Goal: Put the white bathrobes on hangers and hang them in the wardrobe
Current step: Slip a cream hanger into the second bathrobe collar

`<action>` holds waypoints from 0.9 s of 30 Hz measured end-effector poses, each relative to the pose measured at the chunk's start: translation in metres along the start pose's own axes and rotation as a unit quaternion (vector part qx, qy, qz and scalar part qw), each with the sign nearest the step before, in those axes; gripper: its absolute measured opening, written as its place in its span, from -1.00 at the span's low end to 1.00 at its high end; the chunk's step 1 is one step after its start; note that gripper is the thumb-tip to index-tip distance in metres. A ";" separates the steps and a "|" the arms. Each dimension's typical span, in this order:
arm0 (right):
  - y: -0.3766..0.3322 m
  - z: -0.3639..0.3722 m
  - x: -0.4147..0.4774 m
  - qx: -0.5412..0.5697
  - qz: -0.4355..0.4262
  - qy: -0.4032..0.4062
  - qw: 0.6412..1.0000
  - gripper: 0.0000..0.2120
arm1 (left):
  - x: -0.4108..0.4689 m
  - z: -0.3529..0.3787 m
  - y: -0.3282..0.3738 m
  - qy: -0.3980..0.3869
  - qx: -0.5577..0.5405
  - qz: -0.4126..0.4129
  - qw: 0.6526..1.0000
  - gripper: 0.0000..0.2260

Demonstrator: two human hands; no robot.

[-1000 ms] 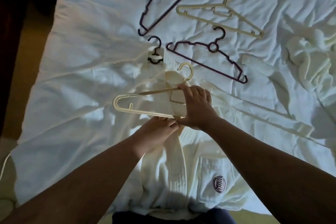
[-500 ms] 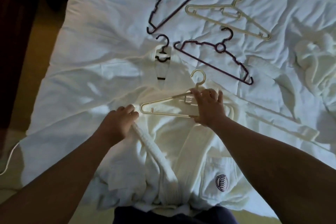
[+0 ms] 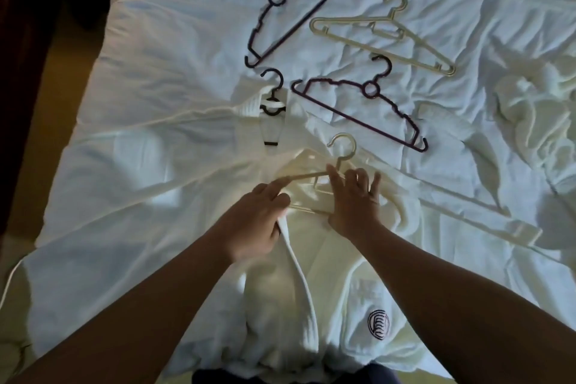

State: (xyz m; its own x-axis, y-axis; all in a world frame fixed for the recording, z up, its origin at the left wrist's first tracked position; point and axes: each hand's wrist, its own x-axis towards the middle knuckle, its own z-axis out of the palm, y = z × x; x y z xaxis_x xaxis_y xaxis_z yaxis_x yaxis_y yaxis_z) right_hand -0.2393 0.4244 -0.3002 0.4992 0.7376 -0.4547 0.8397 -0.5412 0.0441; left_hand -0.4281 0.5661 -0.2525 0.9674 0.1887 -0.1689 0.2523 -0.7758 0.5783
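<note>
A rumpled white bed sheet [image 3: 162, 50] borders tan floor [image 3: 62, 134].

Head camera looks steeply down, close over bed [image 3: 156, 40].
</note>
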 end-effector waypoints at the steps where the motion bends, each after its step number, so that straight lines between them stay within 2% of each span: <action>1: 0.002 0.000 0.002 0.005 -0.028 -0.009 1.000 0.11 | 0.002 0.000 0.001 -0.009 -0.013 0.005 1.000 -0.85; 4: 0.003 0.002 0.001 -0.006 -0.121 0.010 0.993 0.12 | 0.007 0.001 -0.003 0.005 -0.032 -0.016 0.999 -0.79; 6: 0.002 0.008 -0.004 0.007 -0.114 0.036 0.993 0.13 | 0.023 0.006 -0.013 0.041 0.009 -0.016 0.999 -0.73; 9: -0.001 0.021 -0.016 0.036 -0.074 0.060 0.995 0.13 | 0.063 0.018 -0.029 0.063 0.041 -0.064 0.995 -0.76; 12: -0.004 0.032 -0.024 0.040 -0.050 0.063 0.996 0.12 | 0.102 0.032 -0.039 0.029 0.067 -0.114 0.991 -0.75; 15: -0.005 0.036 -0.030 0.044 -0.043 0.085 0.994 0.06 | 0.125 0.040 -0.048 -0.041 0.048 -0.170 0.983 -0.77; 17: -0.004 0.037 -0.030 0.041 -0.050 0.104 0.993 0.04 | 0.133 0.042 -0.052 -0.099 0.052 -0.166 0.980 -0.81; 20: 0.001 0.038 -0.027 0.045 -0.064 0.113 0.991 0.05 | 0.139 0.039 -0.051 -0.123 0.041 -0.139 0.982 -0.81; 23: 0.003 0.039 -0.024 0.055 -0.075 0.104 0.990 0.04 | 0.146 0.034 -0.053 -0.096 0.044 -0.128 0.986 -0.80; 27: 0.005 0.038 -0.023 0.059 -0.119 0.089 0.987 0.03 | 0.159 0.024 -0.064 0.018 -0.060 -0.224 0.973 -0.73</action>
State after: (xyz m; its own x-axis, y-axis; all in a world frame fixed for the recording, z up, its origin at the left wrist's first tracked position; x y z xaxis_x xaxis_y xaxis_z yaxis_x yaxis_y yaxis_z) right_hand -0.2548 0.3892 -0.3238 0.3302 0.9030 -0.2748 0.9120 -0.3803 -0.1536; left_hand -0.2909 0.6311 -0.3353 0.7595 0.5141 -0.3985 0.6471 -0.5349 0.5432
